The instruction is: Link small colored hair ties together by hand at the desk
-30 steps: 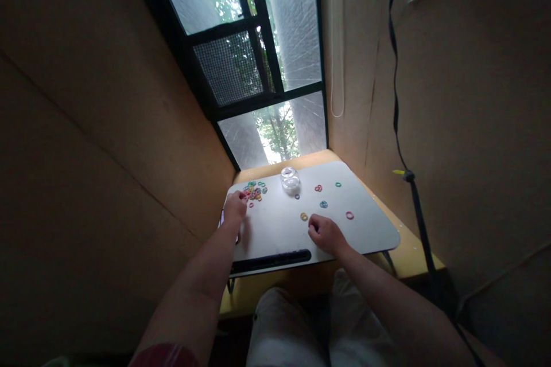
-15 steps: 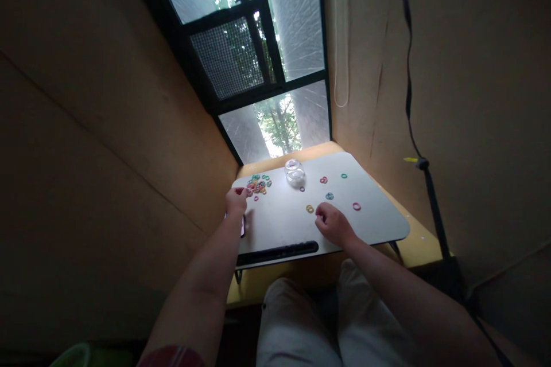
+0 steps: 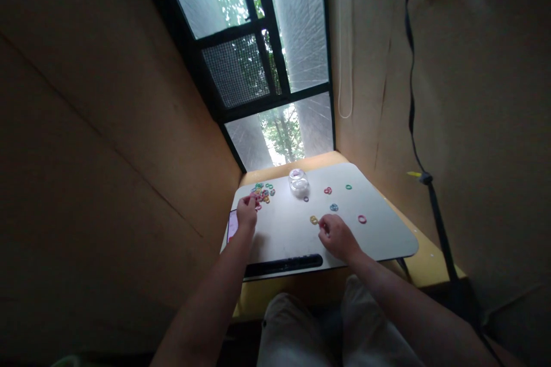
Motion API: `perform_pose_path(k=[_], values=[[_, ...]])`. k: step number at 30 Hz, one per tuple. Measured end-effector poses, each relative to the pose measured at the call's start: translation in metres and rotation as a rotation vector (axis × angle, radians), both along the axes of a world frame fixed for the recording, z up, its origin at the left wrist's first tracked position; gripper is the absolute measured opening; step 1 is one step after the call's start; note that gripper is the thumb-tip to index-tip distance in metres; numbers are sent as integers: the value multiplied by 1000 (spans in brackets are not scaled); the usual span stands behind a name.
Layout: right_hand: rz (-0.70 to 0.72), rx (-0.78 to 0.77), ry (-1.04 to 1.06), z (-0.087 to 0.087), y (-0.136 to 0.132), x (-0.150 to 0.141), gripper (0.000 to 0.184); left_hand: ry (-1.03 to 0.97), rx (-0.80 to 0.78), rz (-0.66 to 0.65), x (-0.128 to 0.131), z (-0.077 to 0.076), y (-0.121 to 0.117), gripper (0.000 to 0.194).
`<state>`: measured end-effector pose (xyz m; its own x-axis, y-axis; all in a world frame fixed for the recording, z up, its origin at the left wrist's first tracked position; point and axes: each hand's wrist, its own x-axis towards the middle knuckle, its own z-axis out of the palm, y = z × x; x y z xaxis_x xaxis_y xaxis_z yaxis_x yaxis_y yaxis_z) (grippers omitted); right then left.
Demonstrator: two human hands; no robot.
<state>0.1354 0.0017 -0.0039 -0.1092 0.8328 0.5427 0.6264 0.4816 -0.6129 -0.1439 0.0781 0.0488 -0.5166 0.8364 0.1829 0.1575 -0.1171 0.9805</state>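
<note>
My left hand (image 3: pixel 247 212) is at the near left edge of a pile of small coloured rings (image 3: pixel 263 191), thumb and fingers pinched together; what lies between the tips is too small to make out. On the right, my right hand (image 3: pixel 338 235) rests low over the white lap table (image 3: pixel 284 235) with curled fingers, its fingertips beside some yellow rings (image 3: pixel 314 220). Whatever it may hold is hidden. Beyond it lie blue-grey rings (image 3: pixel 334 207), red rings (image 3: pixel 328 190), a green ring (image 3: pixel 348 187) and a pink ring (image 3: pixel 362 219). A single purple ring (image 3: pixel 306 199) is near the clear jar.
A clear jar (image 3: pixel 298 183) stands at the table's far middle. Part of a phone (image 3: pixel 233 223) shows left of my left hand. A black ledge (image 3: pixel 284 264) runs along the near edge. Walls flank the table, a window (image 3: pixel 279 132) is behind, and a dark strap (image 3: pixel 411 80) hangs at right.
My left hand has shifted over the pile's near edge, covering the lone pink ring and uncovering more of the phone. My right hand's fingertips are closer to the yellow rings. The view has tilted slightly.
</note>
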Motion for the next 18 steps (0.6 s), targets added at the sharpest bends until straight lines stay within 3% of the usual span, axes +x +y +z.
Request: perform_pose_path(k=[4,8,11,13,15,18], values=[[6,-40,106,2,7,1,15,32,7,-138,32,-24,-35,27],[65,35,38,24,40,-6,30,78,13,-283,58,-44,-61,24],[34,70,-70,45,81,-19,47,113,19,-281,61,-48,-66,22],[-32,-22,-133,55,110,-31,61,113,7,-278,59,-48,-65,20],[-68,-129,-198,59,135,-42,70,110,-6,-289,56,-47,-64,20],[-71,-198,-282,56,160,-54,71,102,-15,-295,54,-47,-62,19]])
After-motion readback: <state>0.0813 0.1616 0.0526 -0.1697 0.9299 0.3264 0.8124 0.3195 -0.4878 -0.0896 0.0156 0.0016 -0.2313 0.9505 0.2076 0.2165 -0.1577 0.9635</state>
